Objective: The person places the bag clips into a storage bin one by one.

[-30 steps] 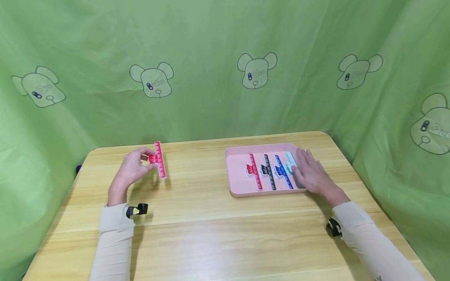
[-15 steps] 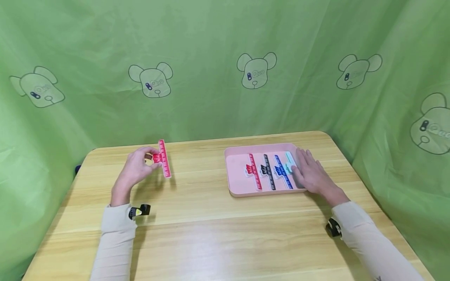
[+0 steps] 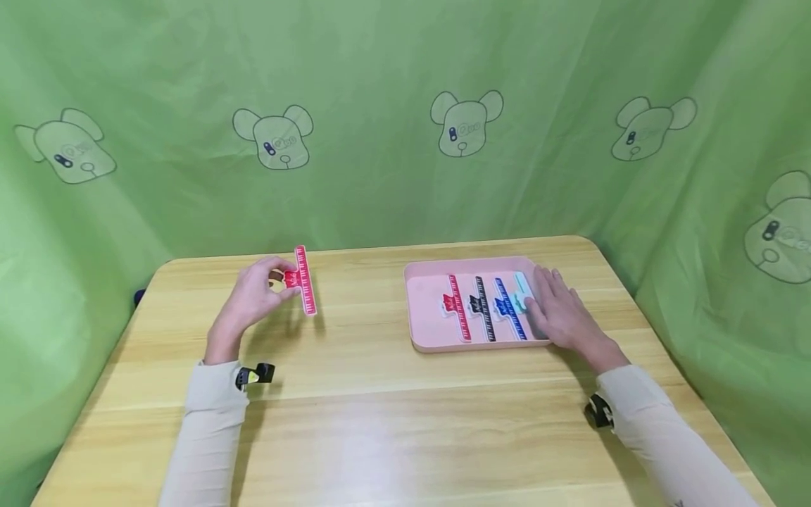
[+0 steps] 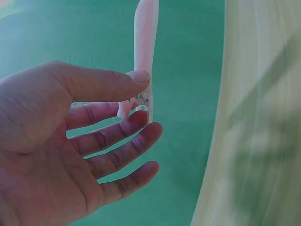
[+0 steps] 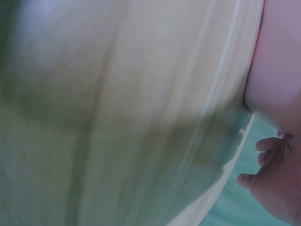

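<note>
My left hand (image 3: pixel 255 292) pinches a red music clip (image 3: pixel 305 280) by its handle, above the left part of the table. White piano keys run along the clip's long bar, which stands nearly upright. In the left wrist view the thumb presses the clip (image 4: pixel 146 37) from one side, and the other fingers are spread loosely. My right hand (image 3: pixel 567 313) rests with straight fingers on the right side of the pink tray (image 3: pixel 423 310). Inside lie a red clip (image 3: pixel 460 310), a black clip (image 3: pixel 485 310), a blue clip (image 3: pixel 510 310) and a mint clip (image 3: pixel 522 290), partly hidden by this hand.
The wooden table (image 3: pixel 355 422) carries the tray at its back right. Green curtain (image 3: pixel 367 155) with bear-head prints hangs behind the table and along both sides. In the right wrist view the tray's outer wall (image 5: pixel 277 61) shows close up.
My left hand has moved a little to the right and slightly away from me, carrying the red music clip. The right hand and the tray have stayed in place.
</note>
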Action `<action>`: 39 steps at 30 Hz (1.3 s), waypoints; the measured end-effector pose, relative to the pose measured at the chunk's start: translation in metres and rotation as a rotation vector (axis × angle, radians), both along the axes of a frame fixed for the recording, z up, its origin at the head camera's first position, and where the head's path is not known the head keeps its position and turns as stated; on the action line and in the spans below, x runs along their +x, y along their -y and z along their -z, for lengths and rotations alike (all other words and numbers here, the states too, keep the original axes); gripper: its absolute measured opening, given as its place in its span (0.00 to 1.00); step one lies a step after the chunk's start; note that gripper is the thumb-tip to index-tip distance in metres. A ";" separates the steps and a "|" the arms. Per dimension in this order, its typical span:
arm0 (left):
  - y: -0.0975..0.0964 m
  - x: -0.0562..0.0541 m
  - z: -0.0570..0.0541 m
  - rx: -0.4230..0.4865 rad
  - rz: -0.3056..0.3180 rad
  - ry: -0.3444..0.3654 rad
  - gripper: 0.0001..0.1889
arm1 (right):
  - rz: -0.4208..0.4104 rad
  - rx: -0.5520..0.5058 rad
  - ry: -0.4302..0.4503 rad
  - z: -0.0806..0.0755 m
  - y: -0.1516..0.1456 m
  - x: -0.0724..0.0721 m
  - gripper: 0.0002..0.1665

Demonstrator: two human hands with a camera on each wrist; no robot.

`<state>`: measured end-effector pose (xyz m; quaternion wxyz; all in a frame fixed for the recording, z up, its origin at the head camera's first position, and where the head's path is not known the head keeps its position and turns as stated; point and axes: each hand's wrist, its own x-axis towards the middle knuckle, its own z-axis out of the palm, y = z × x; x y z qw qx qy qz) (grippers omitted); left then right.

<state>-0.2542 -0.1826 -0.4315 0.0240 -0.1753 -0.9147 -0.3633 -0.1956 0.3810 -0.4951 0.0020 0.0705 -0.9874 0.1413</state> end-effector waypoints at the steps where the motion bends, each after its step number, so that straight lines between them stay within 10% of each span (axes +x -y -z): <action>1: -0.001 0.000 0.001 -0.003 0.006 0.000 0.22 | 0.000 -0.001 0.001 0.000 0.000 0.000 0.45; 39: -0.085 0.000 0.010 0.049 0.107 0.043 0.21 | -0.017 0.021 -0.005 -0.005 -0.002 -0.001 0.45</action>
